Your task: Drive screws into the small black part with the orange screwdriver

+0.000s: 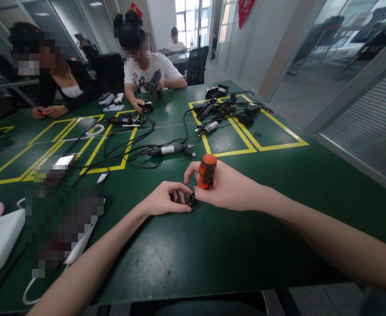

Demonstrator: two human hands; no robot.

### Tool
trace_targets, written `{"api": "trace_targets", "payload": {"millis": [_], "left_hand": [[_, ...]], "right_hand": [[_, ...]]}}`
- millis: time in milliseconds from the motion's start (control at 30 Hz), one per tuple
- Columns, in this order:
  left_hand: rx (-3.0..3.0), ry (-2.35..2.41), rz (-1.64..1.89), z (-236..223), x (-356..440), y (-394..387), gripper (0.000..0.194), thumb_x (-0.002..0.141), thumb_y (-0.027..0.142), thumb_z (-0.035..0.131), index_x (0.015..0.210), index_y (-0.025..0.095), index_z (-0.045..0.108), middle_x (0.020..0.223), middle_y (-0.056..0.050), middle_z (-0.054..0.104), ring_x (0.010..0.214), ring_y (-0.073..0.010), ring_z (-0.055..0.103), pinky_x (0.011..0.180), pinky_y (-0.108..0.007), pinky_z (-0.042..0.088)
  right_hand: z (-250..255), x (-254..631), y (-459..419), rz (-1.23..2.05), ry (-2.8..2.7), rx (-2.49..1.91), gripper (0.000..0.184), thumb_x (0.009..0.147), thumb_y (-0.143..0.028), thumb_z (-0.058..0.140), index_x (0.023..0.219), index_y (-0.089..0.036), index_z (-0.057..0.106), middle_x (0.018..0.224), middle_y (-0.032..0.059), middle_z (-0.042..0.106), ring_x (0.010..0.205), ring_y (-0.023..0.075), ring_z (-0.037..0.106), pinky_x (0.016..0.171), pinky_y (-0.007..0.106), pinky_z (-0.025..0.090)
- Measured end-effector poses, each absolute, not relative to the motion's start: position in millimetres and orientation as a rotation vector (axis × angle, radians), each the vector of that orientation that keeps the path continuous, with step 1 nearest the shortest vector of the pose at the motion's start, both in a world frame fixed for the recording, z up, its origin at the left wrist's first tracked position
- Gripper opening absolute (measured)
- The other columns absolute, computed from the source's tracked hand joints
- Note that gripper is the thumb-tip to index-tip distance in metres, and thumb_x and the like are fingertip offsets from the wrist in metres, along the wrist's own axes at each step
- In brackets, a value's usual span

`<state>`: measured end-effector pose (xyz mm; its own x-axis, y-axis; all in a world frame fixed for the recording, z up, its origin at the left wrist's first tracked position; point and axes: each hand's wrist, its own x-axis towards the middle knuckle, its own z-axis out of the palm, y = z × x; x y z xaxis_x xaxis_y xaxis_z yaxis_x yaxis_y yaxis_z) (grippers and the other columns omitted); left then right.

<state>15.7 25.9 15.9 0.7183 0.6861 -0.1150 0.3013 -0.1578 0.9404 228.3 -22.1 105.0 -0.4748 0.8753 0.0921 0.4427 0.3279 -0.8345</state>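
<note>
Your right hand [227, 188] is clenched round a stubby orange-and-black plastic screwdriver [206, 171], standing upright on a small black round part [193, 201] on the green table [212, 245]. Your left hand [165, 199] pinches that part between its fingertips. If the tip slips off, it could jab those fingers or send the part skidding.

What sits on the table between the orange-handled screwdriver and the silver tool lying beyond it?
Head view: bare green table, between the screwdriver and the silver tool.

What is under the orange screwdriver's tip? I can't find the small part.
Under the orange screwdriver, held by the right hand, sits a small black part, pinched by the left hand. Fingers cover its base.
</note>
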Motion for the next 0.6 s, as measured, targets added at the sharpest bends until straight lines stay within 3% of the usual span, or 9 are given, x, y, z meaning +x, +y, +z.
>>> {"api": "trace_targets", "payload": {"millis": [200,600], "left_hand": [[1.757,0.786,0.408,15.4,15.7,26.2,0.032,0.068,0.031,0.089,0.091,0.012,0.077,0.07,0.001,0.07,0.061,-0.0095,0.056,0.06,-0.021,0.043],[1.768,0.793,0.401,14.4,15.4,26.9,0.041,0.069,0.038,0.087,0.099,0.012,0.076,0.069,0.002,0.067,0.06,-0.0104,0.053,0.06,-0.022,0.041]], "right_hand": [[103.9,228.5,-21.5,1.053,-2.042,-1.13,0.016,0.074,-0.006,0.06,0.084,-0.018,0.063,0.066,-0.0073,0.052,0.062,0.0107,0.049,0.065,0.026,0.038],[102.0,228.9,-19.9,1.1,-2.047,-1.106,0.02,0.072,-0.007,0.061,0.089,-0.018,0.063,0.068,-0.0065,0.055,0.062,0.0108,0.047,0.062,0.026,0.037]]}}
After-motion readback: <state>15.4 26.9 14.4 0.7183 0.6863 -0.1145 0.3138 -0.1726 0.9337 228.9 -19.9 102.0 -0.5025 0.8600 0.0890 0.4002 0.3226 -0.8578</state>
